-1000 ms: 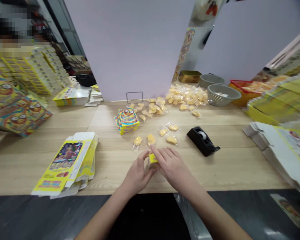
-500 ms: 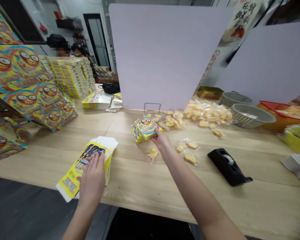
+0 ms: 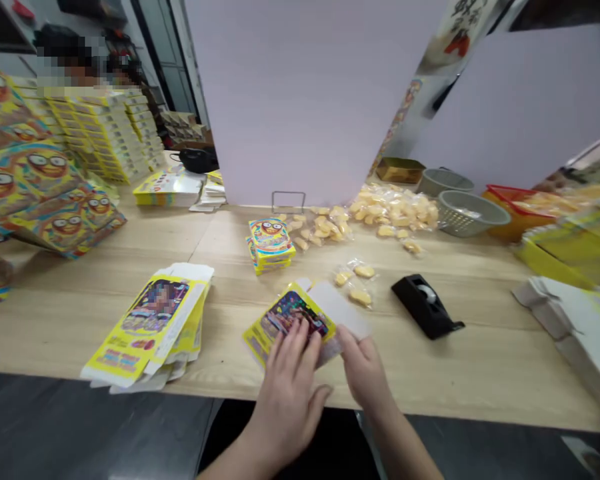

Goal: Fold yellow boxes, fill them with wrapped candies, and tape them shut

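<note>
A yellow printed flat carton [image 3: 280, 320] lies on the table in front of me, a pale flap spreading at its right side. My left hand [image 3: 290, 380] rests on its printed face with the fingers stretched out. The fingers of my right hand [image 3: 363, 367] are closed on the carton's right edge. To the left sits a stack of flat cartons [image 3: 143, 327] with the same yellow print. Just beyond the carton stands a short pile of small yellow boxes [image 3: 271, 241] with a cartoon face. Several wrapped yellow pieces [image 3: 360, 295] lie close by.
A black tape dispenser [image 3: 425, 307] stands to the right. Behind are a heap of wrapped pieces [image 3: 400, 208], grey baskets [image 3: 473, 217] and a tall white panel [image 3: 305, 100]. Cartoon display boxes [image 3: 50, 193] rise at the left. A person [image 3: 67, 60] is at the back left.
My left hand has moved right from the carton stack onto a single flat carton. My right hand has let go of the small box, now on the pile, and come back to the carton.
</note>
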Action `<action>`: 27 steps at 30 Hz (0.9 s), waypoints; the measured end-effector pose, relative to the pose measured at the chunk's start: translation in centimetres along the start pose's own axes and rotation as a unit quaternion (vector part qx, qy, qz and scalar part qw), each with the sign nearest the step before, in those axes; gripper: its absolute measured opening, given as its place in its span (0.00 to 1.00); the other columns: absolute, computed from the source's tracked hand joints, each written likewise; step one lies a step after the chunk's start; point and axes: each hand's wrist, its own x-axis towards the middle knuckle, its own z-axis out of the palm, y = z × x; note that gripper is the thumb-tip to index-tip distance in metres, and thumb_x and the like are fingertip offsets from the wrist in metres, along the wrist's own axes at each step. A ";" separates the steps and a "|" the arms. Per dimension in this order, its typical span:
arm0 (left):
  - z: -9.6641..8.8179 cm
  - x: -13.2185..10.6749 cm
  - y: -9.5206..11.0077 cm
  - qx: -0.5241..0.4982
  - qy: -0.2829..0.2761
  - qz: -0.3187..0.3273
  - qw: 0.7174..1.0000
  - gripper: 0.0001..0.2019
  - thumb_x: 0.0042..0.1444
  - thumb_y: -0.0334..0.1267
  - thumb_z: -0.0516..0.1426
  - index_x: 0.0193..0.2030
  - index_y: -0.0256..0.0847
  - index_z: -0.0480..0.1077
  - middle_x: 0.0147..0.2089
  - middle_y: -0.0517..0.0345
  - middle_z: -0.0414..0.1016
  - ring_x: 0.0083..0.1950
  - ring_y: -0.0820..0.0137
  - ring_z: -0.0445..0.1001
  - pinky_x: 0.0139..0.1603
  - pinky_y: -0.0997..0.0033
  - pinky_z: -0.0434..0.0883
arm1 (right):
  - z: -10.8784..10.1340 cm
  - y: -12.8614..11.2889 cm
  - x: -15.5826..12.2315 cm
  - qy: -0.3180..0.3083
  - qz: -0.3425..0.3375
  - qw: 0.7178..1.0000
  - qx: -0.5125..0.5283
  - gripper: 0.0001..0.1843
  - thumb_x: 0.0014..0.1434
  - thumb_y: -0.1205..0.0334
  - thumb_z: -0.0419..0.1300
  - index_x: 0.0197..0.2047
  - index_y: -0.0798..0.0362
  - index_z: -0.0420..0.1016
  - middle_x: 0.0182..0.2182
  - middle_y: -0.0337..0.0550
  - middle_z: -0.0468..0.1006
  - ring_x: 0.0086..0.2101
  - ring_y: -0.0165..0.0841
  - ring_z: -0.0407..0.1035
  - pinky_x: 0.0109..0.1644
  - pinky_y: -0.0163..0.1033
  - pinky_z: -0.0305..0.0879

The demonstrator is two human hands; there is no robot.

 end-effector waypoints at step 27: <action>1.4 2.2 -0.1 -0.642 -0.222 -0.307 0.666 0.39 0.42 0.53 0.68 0.58 0.37 0.64 0.55 0.42 0.73 0.55 0.48 0.72 0.55 0.50 0.69 | -1.5 -3.6 -3.2 0.078 -0.189 0.969 -0.137 0.26 0.61 0.59 0.59 0.59 0.45 0.56 0.59 0.51 0.66 0.58 0.43 0.63 0.58 0.53 0.64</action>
